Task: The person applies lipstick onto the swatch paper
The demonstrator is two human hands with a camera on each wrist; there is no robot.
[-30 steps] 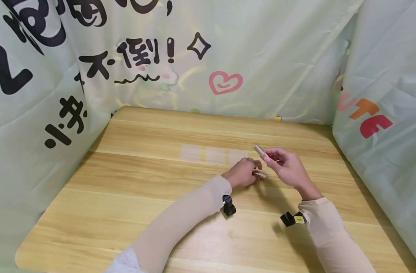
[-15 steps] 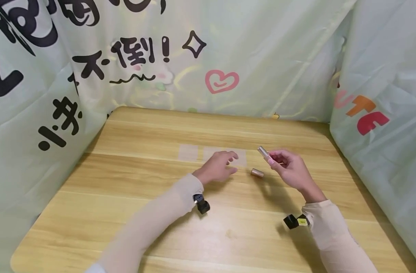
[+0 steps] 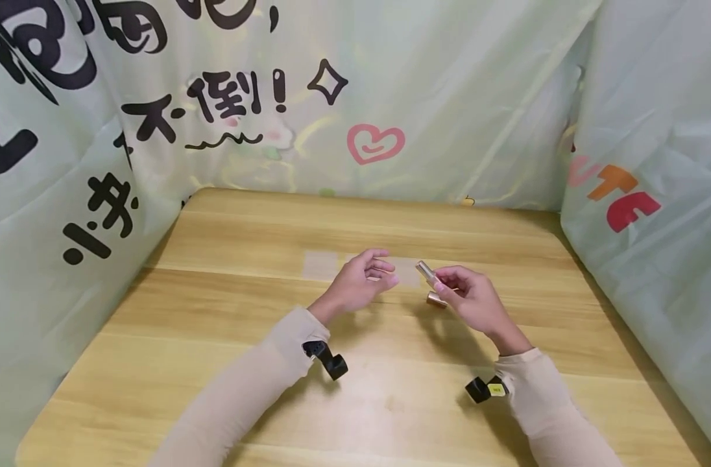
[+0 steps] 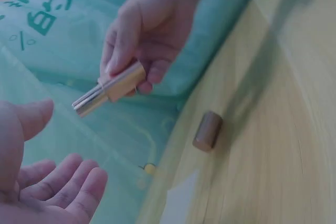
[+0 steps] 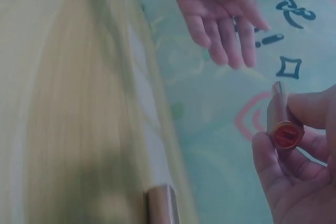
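Note:
In the head view my right hand (image 3: 475, 301) pinches an uncapped lipstick (image 3: 425, 272) between thumb and fingers, above the table. Its silvery inner tube points up and left, toward my other hand. The right wrist view shows a red round label (image 5: 286, 135) on its base. The lipstick cap (image 3: 436, 299), rosy gold and cylindrical, lies on its side on the table below the right hand. My left hand (image 3: 358, 282) is held left of the lipstick, holding nothing; its fingers are loosely spread and the palm faces the lipstick, as the left wrist view shows.
Pale square patches lie in a row on the wooden table (image 3: 215, 376); the left one (image 3: 320, 266) and right one (image 3: 406, 271) show beside my left hand, which covers much of the middle. A printed curtain (image 3: 449, 97) encloses the table's back and sides.
My left hand has let go of the lipstick cap, leaving it on the table, and moved left with its palm turning. The right hand still holds the lipstick, shifted slightly left since half a second ago.

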